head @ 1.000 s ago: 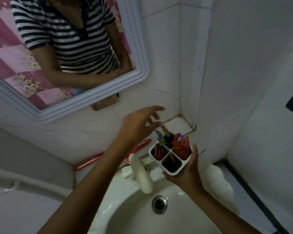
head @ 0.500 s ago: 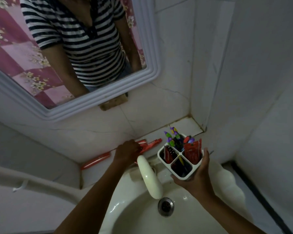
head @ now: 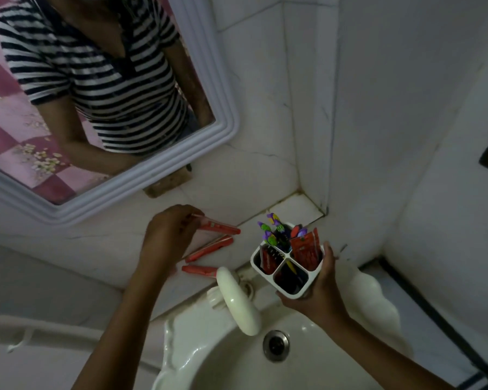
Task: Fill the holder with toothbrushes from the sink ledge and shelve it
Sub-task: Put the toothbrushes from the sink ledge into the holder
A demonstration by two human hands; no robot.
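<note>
Left hand (head: 169, 235) has lifted a packaged toothbrush (head: 220, 227); right hand (head: 319, 288) still grips holder (head: 286, 288)

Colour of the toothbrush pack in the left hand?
Red-orange toothbrush pack, pinched by the left hand; head view.

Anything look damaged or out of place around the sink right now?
The wall shows hairline cracks below the mirror, and the ledge's corner seam is stained dark. Two red toothbrushes lie askew on the ledge.

Dim white-tiled walls (head: 265, 108) meet in a corner above a white basin (head: 209, 361), beside a white-framed mirror (head: 220, 136).
</note>
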